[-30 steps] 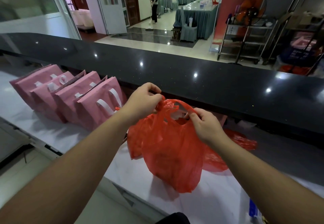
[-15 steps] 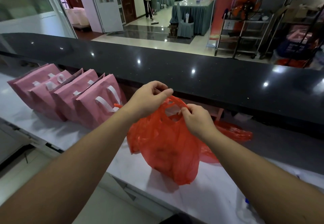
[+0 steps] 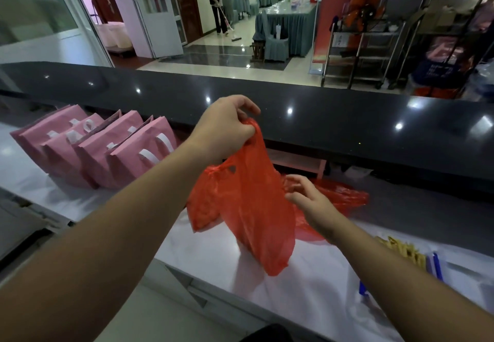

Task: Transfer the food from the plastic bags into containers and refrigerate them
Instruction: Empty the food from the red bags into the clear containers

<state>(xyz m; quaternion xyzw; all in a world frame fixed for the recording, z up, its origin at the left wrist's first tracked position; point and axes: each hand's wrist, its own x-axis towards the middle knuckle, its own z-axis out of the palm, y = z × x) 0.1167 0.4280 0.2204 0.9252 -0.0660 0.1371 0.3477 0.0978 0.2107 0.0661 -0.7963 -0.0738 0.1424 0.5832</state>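
White counter [image 3: 307,283], under a dark raised ledge [image 3: 347,127]. Red plastic bag [image 3: 251,208]: held above counter, long axis near vertical, handles up, bottom down. Left hand [image 3: 224,130]: fingers pinching one handle. Right hand [image 3: 307,200]: has let go since half a second ago, fingers loosely spread beside bag. Judged: mouth being opened; transfer not begun.

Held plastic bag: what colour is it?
Translucent red-orange, plain; the bag hangs from the left hand in the head view.
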